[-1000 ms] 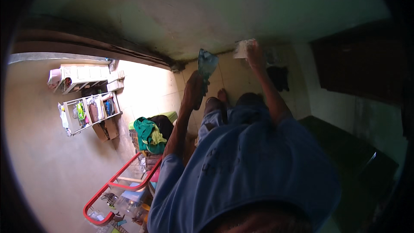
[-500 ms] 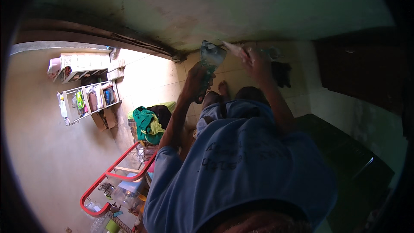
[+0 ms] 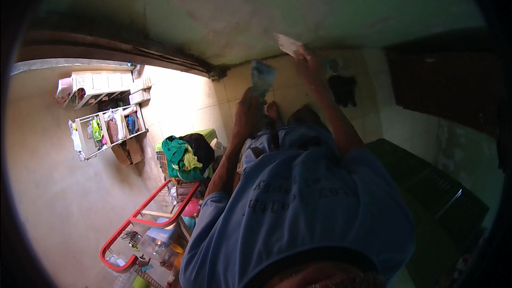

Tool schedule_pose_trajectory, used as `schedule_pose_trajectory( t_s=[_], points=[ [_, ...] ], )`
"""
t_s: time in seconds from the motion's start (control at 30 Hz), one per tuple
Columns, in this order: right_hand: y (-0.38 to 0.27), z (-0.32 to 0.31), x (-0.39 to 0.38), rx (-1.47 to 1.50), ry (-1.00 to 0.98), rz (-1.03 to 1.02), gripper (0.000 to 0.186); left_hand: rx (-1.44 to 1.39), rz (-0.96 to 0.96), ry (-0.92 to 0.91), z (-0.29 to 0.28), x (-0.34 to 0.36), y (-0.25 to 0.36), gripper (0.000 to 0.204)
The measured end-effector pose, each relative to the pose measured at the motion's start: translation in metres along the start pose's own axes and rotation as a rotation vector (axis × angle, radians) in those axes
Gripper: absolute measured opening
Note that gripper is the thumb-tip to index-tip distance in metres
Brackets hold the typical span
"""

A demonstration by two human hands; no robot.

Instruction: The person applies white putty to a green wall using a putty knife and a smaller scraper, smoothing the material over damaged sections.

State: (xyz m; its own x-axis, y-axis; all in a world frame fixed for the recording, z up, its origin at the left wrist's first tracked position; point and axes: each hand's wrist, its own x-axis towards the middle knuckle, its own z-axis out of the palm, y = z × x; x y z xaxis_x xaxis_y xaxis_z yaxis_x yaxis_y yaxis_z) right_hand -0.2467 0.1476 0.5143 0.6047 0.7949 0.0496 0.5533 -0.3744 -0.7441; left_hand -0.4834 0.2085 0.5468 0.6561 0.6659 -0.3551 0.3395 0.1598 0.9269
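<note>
My left hand point(image 3: 246, 108) is wrapped around the handle of a wide putty knife point(image 3: 262, 76), whose blade points up toward the wall and looks smeared by motion. To its right, my right hand point(image 3: 310, 68) grips a flat, pale scraper point(image 3: 288, 45). That scraper's far edge is at the lower part of the green wall point(image 3: 256, 0); whether it touches cannot be made out. Pale, worn patches and dark stains mark the wall there. The fingers of both hands are dim and partly blurred.
At left, green and dark clothes point(image 3: 184, 154) lie heaped beside a red-framed rack point(image 3: 144, 213) of household items. A shelf point(image 3: 109, 128) stands farther off. On the floor near the wall are a dark cloth-like thing point(image 3: 342, 90) and a clear round container point(image 3: 337, 65). A dark green box-like piece point(image 3: 426, 192) is at right.
My right hand has moved up with the pale scraper, closer to the wall. My left hand has dropped slightly, and its putty knife has tilted and moved lower.
</note>
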Motion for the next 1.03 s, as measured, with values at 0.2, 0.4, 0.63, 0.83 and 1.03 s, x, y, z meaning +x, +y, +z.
schedule_pose_trajectory(
  t_s=[0.2, 0.4, 0.63, 0.83, 1.03],
  points=[
    [-0.004, -0.046, 0.006, 1.150, -0.363, 0.312, 0.039, -0.181, 0.011, -0.113, -0.016, 0.010, 0.011, 0.034],
    [0.017, -0.039, 0.023, 0.874, -0.141, 0.504, 0.033, 0.055, 0.152, -0.159, 0.011, 0.008, 0.056, 0.033],
    [0.051, -0.077, -0.007, 1.014, 0.101, 0.491, 0.037, -0.031, 0.182, -0.016, 0.041, 0.008, 0.060, 0.033],
    [0.068, -0.060, -0.028, 0.730, -0.016, 0.236, 0.021, 0.327, 0.500, 0.044, 0.056, 0.015, 0.032, 0.044],
    [0.021, -0.062, -0.035, 1.258, -0.096, 0.463, 0.030, 0.916, 0.207, 0.150, 0.058, 0.021, 0.009, 0.074]
  ],
)
